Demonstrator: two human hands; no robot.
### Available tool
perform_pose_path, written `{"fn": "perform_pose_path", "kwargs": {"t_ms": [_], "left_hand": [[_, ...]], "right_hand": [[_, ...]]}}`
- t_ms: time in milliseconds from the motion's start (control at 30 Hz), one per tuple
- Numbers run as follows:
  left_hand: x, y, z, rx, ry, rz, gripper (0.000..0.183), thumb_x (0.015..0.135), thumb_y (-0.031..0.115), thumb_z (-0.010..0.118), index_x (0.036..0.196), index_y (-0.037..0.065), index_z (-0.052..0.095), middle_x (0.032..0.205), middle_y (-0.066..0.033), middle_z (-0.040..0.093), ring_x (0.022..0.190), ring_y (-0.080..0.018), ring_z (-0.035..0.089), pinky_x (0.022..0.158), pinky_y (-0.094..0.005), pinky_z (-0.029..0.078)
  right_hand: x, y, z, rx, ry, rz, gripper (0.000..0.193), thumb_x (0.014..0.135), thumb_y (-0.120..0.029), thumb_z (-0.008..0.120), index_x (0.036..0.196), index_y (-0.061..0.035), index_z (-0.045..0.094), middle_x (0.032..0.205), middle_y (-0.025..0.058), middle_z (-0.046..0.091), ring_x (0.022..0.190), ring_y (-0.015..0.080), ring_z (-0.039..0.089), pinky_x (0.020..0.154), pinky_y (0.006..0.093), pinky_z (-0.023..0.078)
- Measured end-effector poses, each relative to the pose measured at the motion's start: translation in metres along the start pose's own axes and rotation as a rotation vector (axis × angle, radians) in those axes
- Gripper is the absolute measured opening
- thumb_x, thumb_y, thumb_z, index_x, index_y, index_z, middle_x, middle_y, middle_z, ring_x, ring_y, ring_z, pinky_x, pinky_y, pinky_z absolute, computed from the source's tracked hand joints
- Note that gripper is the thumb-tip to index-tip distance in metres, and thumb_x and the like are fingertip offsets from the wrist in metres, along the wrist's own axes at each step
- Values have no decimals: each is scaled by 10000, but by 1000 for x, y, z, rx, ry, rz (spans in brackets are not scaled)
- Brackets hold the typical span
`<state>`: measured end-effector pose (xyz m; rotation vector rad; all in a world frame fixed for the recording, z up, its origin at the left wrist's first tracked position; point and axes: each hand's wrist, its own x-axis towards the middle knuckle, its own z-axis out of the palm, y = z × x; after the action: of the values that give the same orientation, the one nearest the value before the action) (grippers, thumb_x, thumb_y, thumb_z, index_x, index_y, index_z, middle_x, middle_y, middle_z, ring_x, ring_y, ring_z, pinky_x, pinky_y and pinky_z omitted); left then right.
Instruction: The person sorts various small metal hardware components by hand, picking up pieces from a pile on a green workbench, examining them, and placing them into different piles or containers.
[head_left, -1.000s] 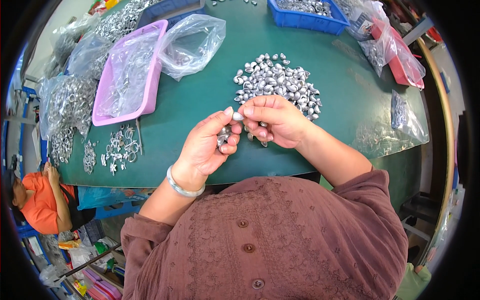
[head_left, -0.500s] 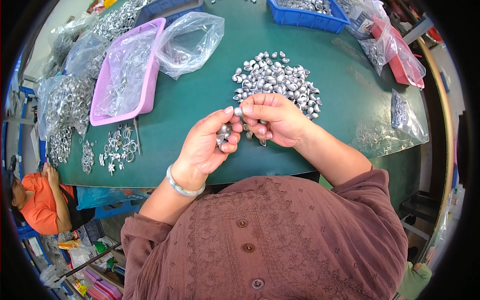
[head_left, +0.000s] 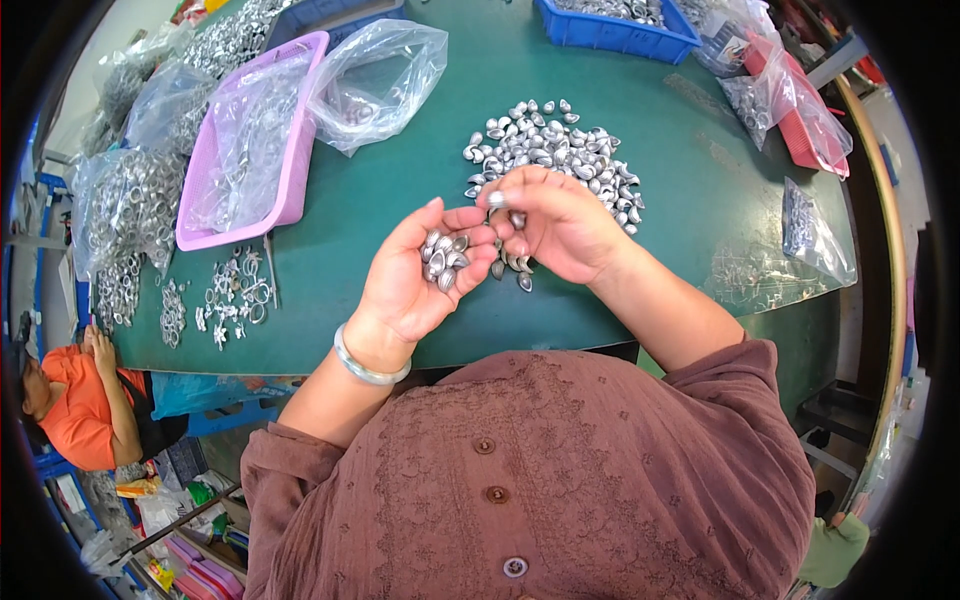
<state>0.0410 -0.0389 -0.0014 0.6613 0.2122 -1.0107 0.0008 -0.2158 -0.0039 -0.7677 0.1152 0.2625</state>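
Several silver shell-shaped metal pieces [head_left: 441,259] lie in the cupped palm of my left hand [head_left: 395,285], which is turned up with its fingers loosely curled. My right hand [head_left: 562,225] pinches one silver shell-shaped piece [head_left: 496,200] between thumb and fingers, right beside the left fingertips. A second piece shows just under its fingers. Beyond the hands, a loose pile of the same pieces [head_left: 570,155] is spread on the green table [head_left: 400,200]. A few more [head_left: 522,268] lie on the table below my right hand, partly hidden by it.
At the left stand a pink basket [head_left: 293,170], a clear plastic bag [head_left: 385,85], bags of metal parts [head_left: 130,200] and small loose rings [head_left: 240,290]. Far back is a blue bin [head_left: 620,38]. A red basket [head_left: 800,130] and a bag [head_left: 815,235] lie right. Another person [head_left: 80,410] sits at left.
My left hand has opened from its curled grip, baring the pieces in its palm. My right hand has shifted slightly, and the pinched piece is now away from the left thumb.
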Motion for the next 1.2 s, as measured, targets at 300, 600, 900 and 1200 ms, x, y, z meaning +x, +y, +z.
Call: {"fn": "perform_pose_path", "kwargs": {"t_ms": [300, 600, 900, 1200], "left_hand": [[1, -4, 3, -203, -111, 29, 434, 903, 281, 370, 1133, -84, 417, 1082, -238, 510, 1004, -342, 526, 868, -441, 451], [6, -7, -14, -231, -228, -29, 421, 910, 224, 342, 1181, -97, 367, 1073, -207, 524, 974, -301, 541, 891, -441, 428], [4, -9, -8, -222, -130, -38, 394, 910, 197, 345, 1170, -97, 375, 1038, -203, 541, 891, -298, 575, 848, -433, 460], [-6, -2, 0, 23, -7, 24, 242, 885, 201, 459, 990, -10, 516, 854, -94, 576, 739, -170, 567, 652, -281, 493]], "right_hand": [[-2, -13, -5, -211, -15, 26, 121, 720, 22, 575, 836, -9, 556, 787, 85, 595, 618, 123, 537, 521, 279, 447], [-11, -2, 12, -1358, -154, -531, 157, 685, -77, 631, 834, -27, 625, 775, 110, 576, 739, 259, 572, 638, 325, 461], [-6, 0, 5, -1016, -150, -284, 113, 791, -73, 578, 859, 11, 611, 770, 59, 601, 610, 144, 546, 548, 263, 430], [-1, -7, 1, -371, -48, 169, 158, 817, -149, 596, 848, 5, 612, 661, 16, 578, 428, 38, 410, 343, 158, 250]]}}
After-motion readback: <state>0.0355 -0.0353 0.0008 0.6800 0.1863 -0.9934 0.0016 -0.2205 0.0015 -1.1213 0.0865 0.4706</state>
